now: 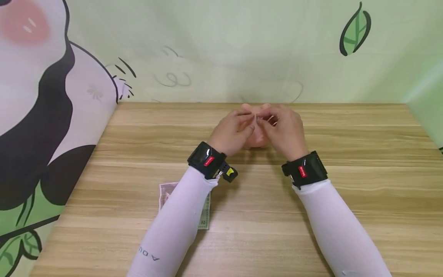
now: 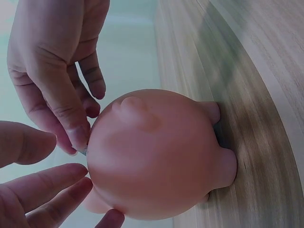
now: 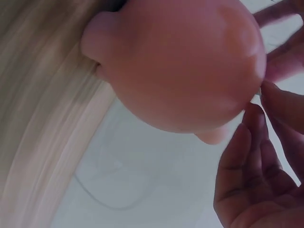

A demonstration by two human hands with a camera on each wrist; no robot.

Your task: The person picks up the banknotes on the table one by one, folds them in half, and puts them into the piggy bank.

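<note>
A pink piggy bank stands on its feet on the table, partly covered by both hands in the head view. The left hand rests its fairly straight fingers on the bank's top, thumb apart from them. Opposite it, the right hand pinches a thin grey-green slip between thumb and forefinger at the top of the bank. Only a sliver of this slip shows; its kind is hidden by the fingertips. In the right wrist view, the bank's rounded side fills much of the picture.
Banknotes, one greenish and one purplish, lie flat on the wood-grain table, partly under the left forearm. A pale green printed backdrop rises behind the table's far edge. A panda drawing covers the left side.
</note>
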